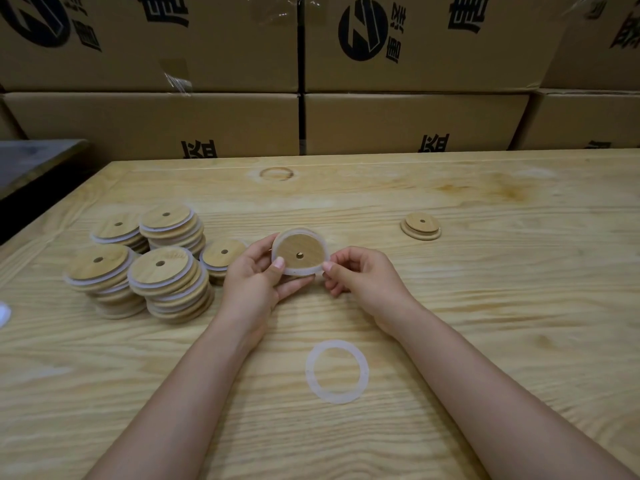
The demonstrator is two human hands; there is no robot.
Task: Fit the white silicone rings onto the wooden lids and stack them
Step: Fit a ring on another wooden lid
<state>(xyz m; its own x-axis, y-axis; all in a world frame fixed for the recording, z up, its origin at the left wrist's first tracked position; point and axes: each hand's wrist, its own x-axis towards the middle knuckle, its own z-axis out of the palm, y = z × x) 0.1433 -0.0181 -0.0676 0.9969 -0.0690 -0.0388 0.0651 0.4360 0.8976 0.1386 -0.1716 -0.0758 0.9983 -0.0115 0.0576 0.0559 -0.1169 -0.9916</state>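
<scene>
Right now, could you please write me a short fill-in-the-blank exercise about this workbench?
The left hand and right hand hold one wooden ____.
The loose white ring lies flat on the ____.
The ringed stacks stand on the person's ____ side.
Missing: lid; table; left.

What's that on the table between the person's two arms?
A loose white silicone ring lies flat on the table there; the head view shows it.
</scene>
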